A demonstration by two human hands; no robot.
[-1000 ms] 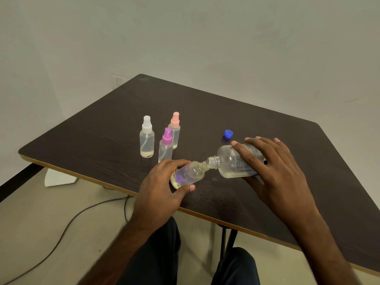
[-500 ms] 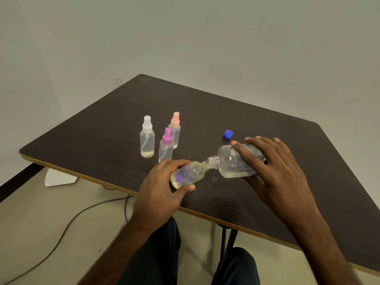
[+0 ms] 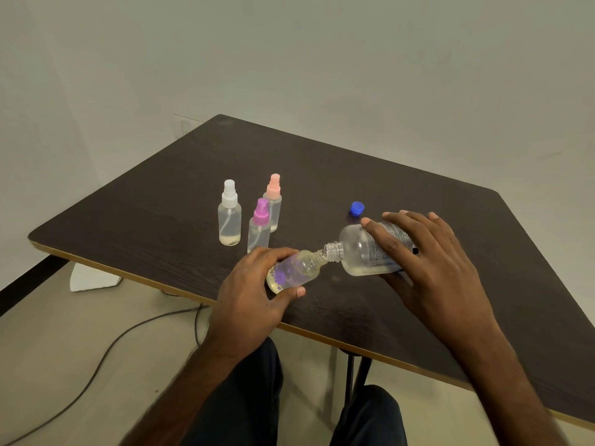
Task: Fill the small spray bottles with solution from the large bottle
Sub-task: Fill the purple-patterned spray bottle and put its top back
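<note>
My left hand (image 3: 251, 294) grips a small uncapped spray bottle (image 3: 294, 272) with a purple flower print, tilted with its neck up to the right. My right hand (image 3: 428, 268) holds the large clear bottle (image 3: 363, 252) tipped almost flat, its open mouth touching the small bottle's neck; pale liquid lies along its lower side. Three capped small spray bottles stand upright behind: a white-topped one (image 3: 229, 217), a purple-topped one (image 3: 259, 226) and a pink-topped one (image 3: 273, 201). The large bottle's blue cap (image 3: 356, 208) lies on the table beyond my right hand.
The dark wooden table (image 3: 161, 194) has its near edge just under my left hand. A wall stands close behind it. A cable (image 3: 106, 352) runs over the floor at the left, and my knees are below the table edge.
</note>
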